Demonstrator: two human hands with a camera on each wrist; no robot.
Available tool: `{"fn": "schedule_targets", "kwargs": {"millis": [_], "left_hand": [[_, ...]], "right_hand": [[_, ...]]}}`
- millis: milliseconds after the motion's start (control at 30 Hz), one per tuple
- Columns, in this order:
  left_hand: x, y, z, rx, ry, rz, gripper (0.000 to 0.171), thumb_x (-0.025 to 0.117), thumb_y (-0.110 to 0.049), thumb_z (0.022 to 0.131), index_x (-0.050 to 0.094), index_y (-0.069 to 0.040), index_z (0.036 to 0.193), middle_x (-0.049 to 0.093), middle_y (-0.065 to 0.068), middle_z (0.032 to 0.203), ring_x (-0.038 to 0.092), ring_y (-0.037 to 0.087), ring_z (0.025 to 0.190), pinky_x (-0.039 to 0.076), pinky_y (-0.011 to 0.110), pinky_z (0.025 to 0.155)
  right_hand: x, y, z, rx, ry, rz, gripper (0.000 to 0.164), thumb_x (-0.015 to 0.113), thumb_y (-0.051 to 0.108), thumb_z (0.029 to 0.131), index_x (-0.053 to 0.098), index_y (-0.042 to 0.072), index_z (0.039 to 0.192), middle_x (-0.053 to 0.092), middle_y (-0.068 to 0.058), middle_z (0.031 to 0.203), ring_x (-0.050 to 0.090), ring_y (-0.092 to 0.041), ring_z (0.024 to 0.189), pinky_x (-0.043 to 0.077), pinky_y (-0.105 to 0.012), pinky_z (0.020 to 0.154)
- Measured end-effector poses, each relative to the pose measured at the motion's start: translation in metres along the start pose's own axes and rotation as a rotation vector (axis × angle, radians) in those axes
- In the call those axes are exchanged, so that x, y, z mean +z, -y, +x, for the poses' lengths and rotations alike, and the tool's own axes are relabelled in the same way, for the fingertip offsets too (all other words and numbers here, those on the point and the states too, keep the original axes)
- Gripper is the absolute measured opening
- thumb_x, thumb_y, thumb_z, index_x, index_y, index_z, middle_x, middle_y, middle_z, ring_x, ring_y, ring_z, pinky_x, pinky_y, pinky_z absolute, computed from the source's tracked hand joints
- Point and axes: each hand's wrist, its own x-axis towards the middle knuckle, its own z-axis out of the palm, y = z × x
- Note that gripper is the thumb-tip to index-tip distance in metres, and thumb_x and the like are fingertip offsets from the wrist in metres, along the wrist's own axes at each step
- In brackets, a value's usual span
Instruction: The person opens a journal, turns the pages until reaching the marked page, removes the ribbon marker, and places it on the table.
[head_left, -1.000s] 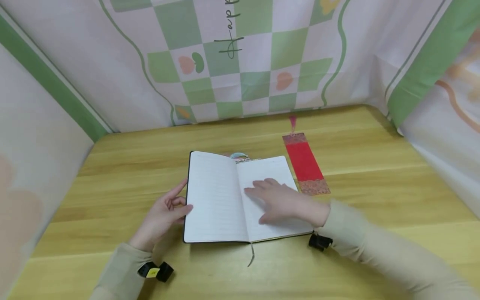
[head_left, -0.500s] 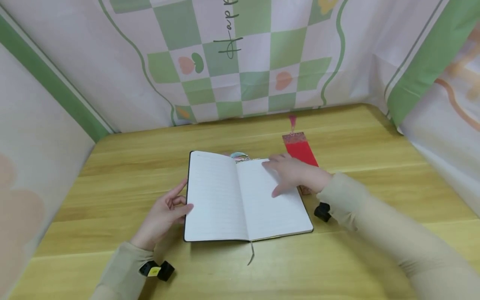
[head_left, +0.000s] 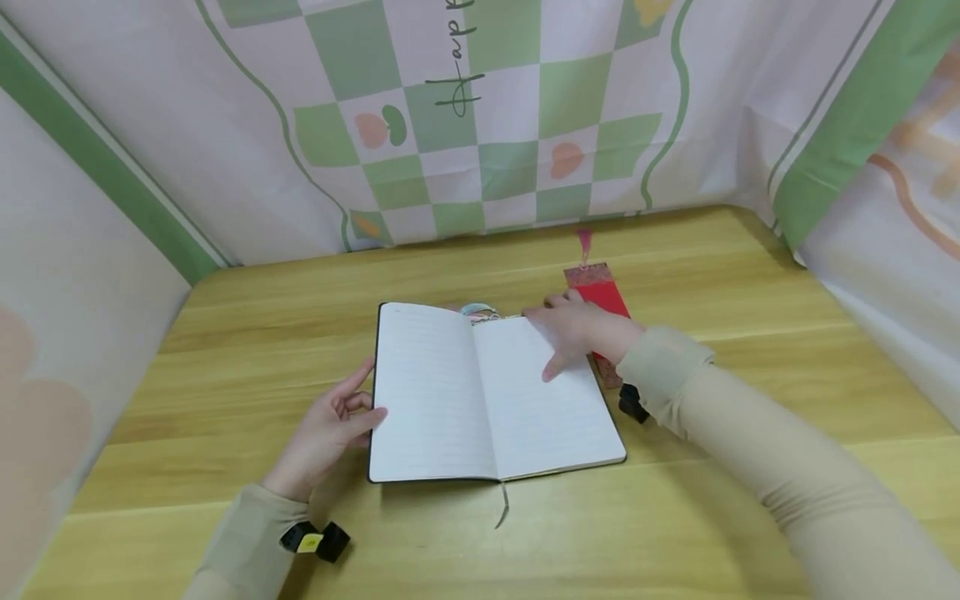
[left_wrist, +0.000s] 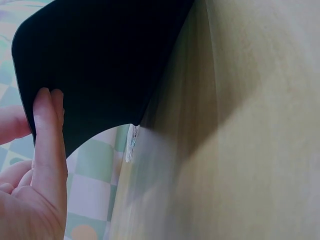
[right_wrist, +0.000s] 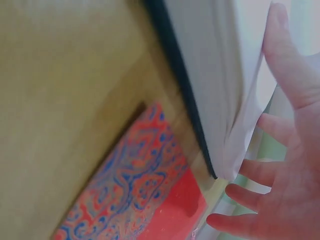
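An open notebook (head_left: 431, 392) with pale lined pages lies on the table, its left side raised. My left hand (head_left: 318, 442) holds that side's edge, thumb on the page; in the left wrist view its fingers (left_wrist: 49, 130) lie against the black cover (left_wrist: 105, 55). My right hand (head_left: 577, 329) is over the right page's upper outer corner, fingers spread. In the right wrist view its thumb (right_wrist: 282, 55) touches the page, and the fingertips are by the page edge. A red bookmark (head_left: 600, 296) with patterned ends and a pink tassel lies partly behind the right hand.
A small pastel-coloured item (head_left: 478, 312) peeks out behind the notebook's top edge. A thin ribbon (head_left: 504, 504) hangs from the bottom of its spine. A patterned cloth (head_left: 510, 175) stands at the back of the wooden table (head_left: 262, 333).
My right hand has moved from the middle of the right page up to its upper right corner, now covering part of the bookmark. The left hand keeps its hold on the notebook.
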Motion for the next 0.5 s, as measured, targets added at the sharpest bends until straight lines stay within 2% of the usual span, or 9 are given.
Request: {"fn": "schedule_targets", "kwargs": {"millis": [233,500], "left_hand": [[0.0003,-0.0027,-0.0005,-0.001,-0.008,0.016,0.073,0.059,-0.002,0.091,0.022,-0.022,0.151,0.057,-0.004,0.081,0.054,0.007,0.068,0.050,0.026,0.063],[0.0021,-0.0039,-0.0017,-0.022,-0.023,0.024,0.073,0.060,-0.003,0.091,0.024,-0.025,0.151,0.056,-0.003,0.081,0.052,0.008,0.068,0.048,0.026,0.062]], "right_hand": [[0.0013,0.0065,-0.0081,0.003,-0.074,0.028,0.098,0.086,0.042,0.063,0.040,0.011,0.144,0.035,-0.025,0.143,0.029,-0.044,0.129,0.038,-0.059,0.098],[0.0005,0.0055,-0.0100,0.053,-0.059,0.012,0.099,0.084,0.048,0.063,0.040,0.006,0.142,0.032,-0.024,0.146,0.026,-0.044,0.130,0.034,-0.060,0.101]]}}
